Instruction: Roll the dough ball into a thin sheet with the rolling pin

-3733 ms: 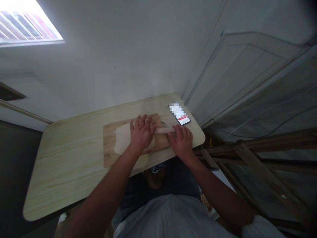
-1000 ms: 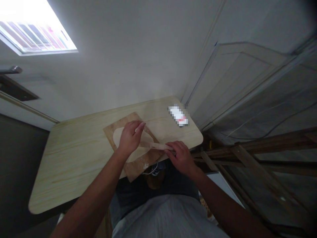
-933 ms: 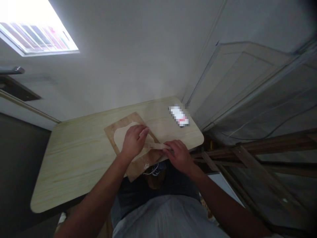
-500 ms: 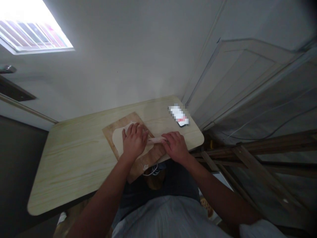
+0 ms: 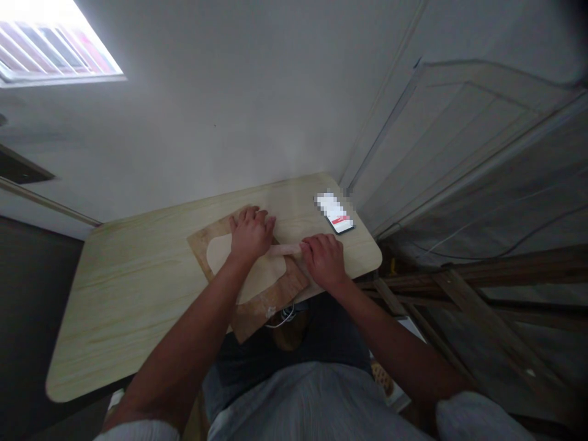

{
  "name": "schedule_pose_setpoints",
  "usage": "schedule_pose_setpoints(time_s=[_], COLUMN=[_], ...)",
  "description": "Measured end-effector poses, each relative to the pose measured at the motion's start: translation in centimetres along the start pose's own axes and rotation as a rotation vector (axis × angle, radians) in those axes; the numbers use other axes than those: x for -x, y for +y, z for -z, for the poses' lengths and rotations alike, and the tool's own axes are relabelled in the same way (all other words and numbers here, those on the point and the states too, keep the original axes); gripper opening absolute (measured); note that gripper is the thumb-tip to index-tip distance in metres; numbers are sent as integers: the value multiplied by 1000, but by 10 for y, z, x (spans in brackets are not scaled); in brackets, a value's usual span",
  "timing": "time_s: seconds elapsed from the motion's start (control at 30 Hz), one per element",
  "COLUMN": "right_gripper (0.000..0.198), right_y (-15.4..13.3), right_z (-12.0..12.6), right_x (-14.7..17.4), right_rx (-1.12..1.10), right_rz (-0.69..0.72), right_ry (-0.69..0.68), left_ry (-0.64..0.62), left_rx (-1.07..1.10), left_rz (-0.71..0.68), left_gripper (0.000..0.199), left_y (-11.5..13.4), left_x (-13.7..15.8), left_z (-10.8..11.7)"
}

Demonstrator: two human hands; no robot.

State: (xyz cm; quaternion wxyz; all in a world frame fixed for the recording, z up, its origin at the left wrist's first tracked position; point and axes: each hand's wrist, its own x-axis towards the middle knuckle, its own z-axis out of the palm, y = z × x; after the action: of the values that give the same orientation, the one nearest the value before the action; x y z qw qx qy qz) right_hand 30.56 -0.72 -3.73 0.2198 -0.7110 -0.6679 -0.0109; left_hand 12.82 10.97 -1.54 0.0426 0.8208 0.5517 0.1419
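A flattened sheet of pale dough point(image 5: 261, 278) lies on a brown board point(image 5: 257, 315), which sits at a slant on the table. Across the dough's upper part runs a light wooden rolling pin point(image 5: 285, 249). My left hand point(image 5: 252, 233) rests over the pin's left part, fingers curved forward across it; that end is hidden beneath the hand. At the other end, my right hand point(image 5: 324, 257) has its fingers wrapped round the pin, just past the board's right side. A little white flour or dough clings near the board's front corner.
The light wood-patterned table point(image 5: 133, 282) stands against a white wall. A phone with a lit screen point(image 5: 335, 211) lies near its right end. Wooden beams point(image 5: 478, 312) and a pale tray-like thing holding something brown are low on the right.
Both hands have moved slightly away from my body with the rolling pin, uncovering more of the dough's near part. The view has shifted a little.
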Motion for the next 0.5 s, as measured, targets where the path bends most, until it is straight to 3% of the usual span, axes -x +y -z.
schedule_pose_setpoints(time_s=[0.33, 0.5], right_gripper=[37, 38], right_y=[0, 3], right_z=[-3, 2], right_x=[-4, -3], right_rx=[-30, -29], right_rz=[-5, -4], right_ry=[32, -18], left_ry=[70, 97], left_rx=[-32, 31], left_rz=[18, -44], left_gripper=[45, 45], left_y=[2, 3], left_x=[-48, -47], left_z=[-4, 0])
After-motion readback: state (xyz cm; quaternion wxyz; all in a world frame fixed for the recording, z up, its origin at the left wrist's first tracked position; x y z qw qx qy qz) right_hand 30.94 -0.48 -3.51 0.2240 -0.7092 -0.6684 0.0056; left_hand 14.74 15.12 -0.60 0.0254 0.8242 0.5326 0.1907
